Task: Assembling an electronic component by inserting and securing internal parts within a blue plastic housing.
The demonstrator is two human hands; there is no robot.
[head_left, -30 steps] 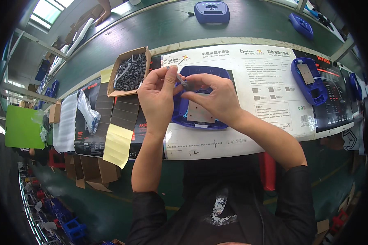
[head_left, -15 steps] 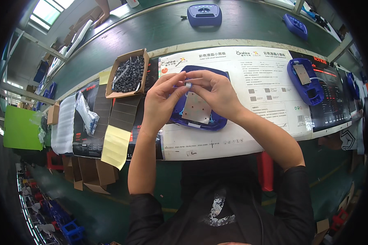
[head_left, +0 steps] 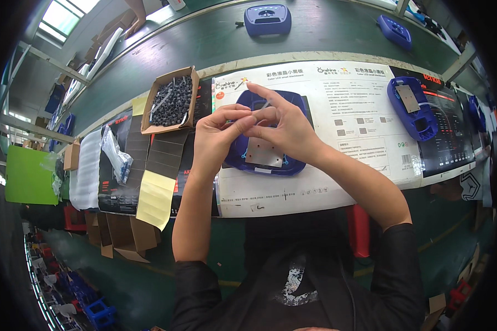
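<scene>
My left hand (head_left: 221,132) and my right hand (head_left: 284,121) meet over a blue plastic housing (head_left: 295,165) on the bench. Thumb and fingers of the left hand are pinched together. The right hand's fingertips press against them, its index finger reaching forward. A small pale strip (head_left: 266,104) shows near the right fingers; whatever is inside the pinch is mostly hidden. Below the hands, a silvery metal plate (head_left: 264,153) with small holes lies inside the housing. My fingers cover part of the housing.
Left of the hands stands a cardboard box (head_left: 192,113) of small dark parts. A similar housing with a plate (head_left: 425,122) lies at the right. Across the far green surface (head_left: 326,33) are two more blue housings (head_left: 267,20). A plastic bag (head_left: 116,154) lies left.
Both hands have drawn closer together, and the right index finger has straightened forward. The small pale piece between the fingertips is now mostly covered. The far blue housings have shifted slightly left.
</scene>
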